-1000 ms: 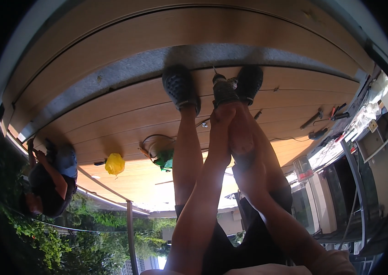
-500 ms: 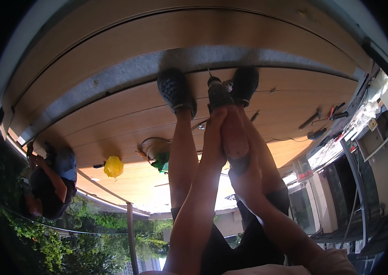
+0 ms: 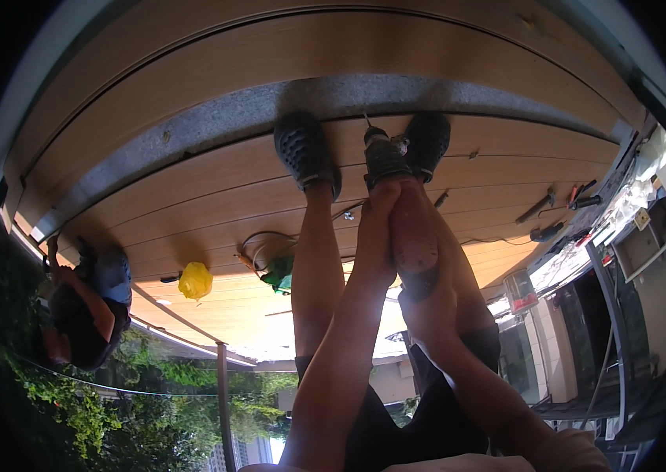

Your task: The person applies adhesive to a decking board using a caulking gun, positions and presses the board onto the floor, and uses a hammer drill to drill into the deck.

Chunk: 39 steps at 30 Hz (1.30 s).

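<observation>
A power drill [image 3: 415, 236] with a dull red body and a dark front end lies lengthwise between my two hands, pointing away from me. My left hand [image 3: 385, 206] is closed around its front part, just behind the dark collar. At the rear end, my right hand [image 3: 432, 308] grips the dark handle. From the chuck, a thin bit [image 3: 366, 119] reaches to the edge of the wood-coloured boards [image 3: 215, 200], beside a grey gap [image 3: 223, 110]. Whether the tip touches anything, I cannot tell. My fingers are partly hidden by the drill and my wrists.
My dark clogs [image 3: 301, 149] stand on the boards either side of the drill. A yellow bag [image 3: 195, 281], a green bundle [image 3: 278, 275] and a cable [image 3: 258, 236] lie to the left. At right are a hammer [image 3: 536, 206] and other tools. Another person [image 3: 85, 315] crouches far left.
The drill and both my hands have shifted slightly to the right, and the bit tip has moved a little right along the gap's edge. My grip stays the same.
</observation>
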Each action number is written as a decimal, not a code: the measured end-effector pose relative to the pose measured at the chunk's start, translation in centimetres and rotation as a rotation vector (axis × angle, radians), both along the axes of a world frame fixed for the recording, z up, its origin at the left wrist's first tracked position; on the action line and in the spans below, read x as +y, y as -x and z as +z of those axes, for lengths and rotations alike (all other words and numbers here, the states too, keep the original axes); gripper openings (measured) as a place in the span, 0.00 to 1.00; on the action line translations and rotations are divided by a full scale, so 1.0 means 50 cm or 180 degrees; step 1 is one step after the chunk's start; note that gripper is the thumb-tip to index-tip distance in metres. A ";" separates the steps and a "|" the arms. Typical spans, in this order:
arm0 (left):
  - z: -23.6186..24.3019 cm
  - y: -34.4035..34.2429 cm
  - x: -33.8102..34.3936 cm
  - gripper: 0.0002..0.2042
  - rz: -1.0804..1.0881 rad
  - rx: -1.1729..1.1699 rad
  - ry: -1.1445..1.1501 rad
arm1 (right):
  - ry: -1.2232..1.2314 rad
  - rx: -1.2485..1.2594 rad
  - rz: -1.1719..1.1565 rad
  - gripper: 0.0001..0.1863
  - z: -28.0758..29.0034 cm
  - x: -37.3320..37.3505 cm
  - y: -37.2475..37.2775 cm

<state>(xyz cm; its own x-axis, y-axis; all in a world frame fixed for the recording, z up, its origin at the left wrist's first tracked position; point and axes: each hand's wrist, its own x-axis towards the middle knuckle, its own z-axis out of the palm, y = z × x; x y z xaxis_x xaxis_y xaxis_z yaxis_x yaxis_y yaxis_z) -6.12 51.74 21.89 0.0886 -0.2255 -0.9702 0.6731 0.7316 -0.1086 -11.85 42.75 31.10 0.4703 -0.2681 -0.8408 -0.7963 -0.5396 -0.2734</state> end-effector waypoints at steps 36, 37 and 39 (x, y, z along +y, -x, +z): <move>0.049 -0.066 0.010 0.22 -0.1021 -0.0461 -0.0677 | -0.0243 0.0610 -0.0721 0.41 0.003 0.014 -0.016; 0.049 -0.065 0.010 0.22 -0.0971 -0.0462 -0.0644 | -0.0280 0.0574 -0.0742 0.41 0.003 0.015 -0.016; 0.047 -0.064 0.009 0.22 -0.0879 -0.0446 -0.0583 | -0.0386 0.0521 -0.0888 0.41 -0.002 0.014 -0.011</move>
